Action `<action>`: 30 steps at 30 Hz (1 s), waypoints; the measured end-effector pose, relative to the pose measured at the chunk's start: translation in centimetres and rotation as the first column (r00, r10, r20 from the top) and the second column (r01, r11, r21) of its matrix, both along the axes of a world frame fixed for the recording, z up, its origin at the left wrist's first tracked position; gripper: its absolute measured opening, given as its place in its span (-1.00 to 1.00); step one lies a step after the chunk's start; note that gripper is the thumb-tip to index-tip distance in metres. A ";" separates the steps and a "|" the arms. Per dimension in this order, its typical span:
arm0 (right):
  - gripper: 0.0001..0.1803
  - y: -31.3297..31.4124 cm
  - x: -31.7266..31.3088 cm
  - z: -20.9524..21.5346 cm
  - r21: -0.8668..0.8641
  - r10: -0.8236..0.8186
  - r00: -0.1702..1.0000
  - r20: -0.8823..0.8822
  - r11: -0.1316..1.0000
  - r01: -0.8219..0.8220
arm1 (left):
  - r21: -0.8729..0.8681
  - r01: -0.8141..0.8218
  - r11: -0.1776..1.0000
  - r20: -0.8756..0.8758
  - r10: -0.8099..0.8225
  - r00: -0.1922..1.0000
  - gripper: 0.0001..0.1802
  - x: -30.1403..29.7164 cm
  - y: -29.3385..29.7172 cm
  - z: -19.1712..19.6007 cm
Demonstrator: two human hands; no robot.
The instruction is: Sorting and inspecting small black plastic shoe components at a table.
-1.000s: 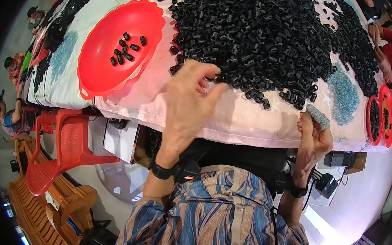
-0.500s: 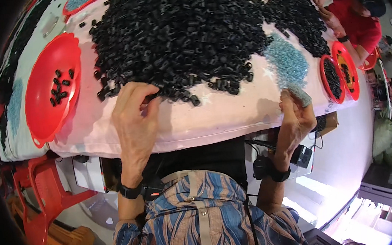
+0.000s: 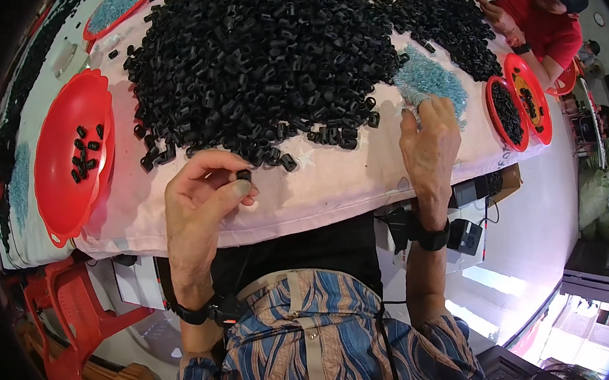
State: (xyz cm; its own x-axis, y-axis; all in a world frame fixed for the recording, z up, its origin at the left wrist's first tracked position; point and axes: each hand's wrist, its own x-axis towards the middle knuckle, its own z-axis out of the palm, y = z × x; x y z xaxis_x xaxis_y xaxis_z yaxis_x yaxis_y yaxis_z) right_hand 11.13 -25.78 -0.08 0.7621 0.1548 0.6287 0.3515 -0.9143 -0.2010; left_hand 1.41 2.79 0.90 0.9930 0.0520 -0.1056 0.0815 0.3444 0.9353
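Note:
My left hand [image 3: 200, 203] is closed, pinching a small black hollow plastic cylinder [image 3: 244, 175] between thumb and fingers. It is just in front of a large heap of similar black plastic pieces [image 3: 264, 56]. To the right, my right hand [image 3: 431, 143] is at the near edge of a pile of tiny light-blue pieces [image 3: 431, 77]. Its thumb stands apart from the bent fingers, and nothing shows between them. The tips of some fingers are hidden.
A red scalloped tray [image 3: 56, 168] with several black pieces lies at left. On the right are two red dishes [image 3: 494, 119] holding small parts. A person in a red shirt [image 3: 537, 28] works at the far right. A red plastic chair [image 3: 77, 318] stands at lower left.
My left hand has drawn back slightly from the heap and turned, showing a black cylinder in its pinch. My right hand has moved forward and left from the table's edge to the light-blue pile.

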 end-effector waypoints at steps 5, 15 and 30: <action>-0.85 0.8 -1.4 -0.1 0.170 0.081 0.977 -0.197 0.984 -0.047 | -0.039 0.037 0.999 -0.036 -0.038 0.999 -0.69 0.0 -1.0 -0.2; -0.75 1.1 -1.9 0.0 0.409 0.200 0.945 -0.257 0.909 -0.081 | -0.014 0.102 0.995 -0.008 -0.102 0.995 -0.68 -0.2 -1.2 -0.9; -0.84 3.6 -5.0 1.3 0.583 0.194 0.964 -0.183 0.811 -0.053 | -0.116 0.072 0.991 0.010 -0.071 0.997 -0.73 0.2 -1.5 -0.9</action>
State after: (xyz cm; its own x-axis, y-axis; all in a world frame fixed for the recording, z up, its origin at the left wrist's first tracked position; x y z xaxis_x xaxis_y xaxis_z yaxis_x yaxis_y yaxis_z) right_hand 6.14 -22.20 1.24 0.8907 -0.0739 0.4485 0.3344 -0.5617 -0.7567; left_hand 1.64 1.25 -0.02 0.9943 -0.0315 -0.1014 0.1049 0.4441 0.8898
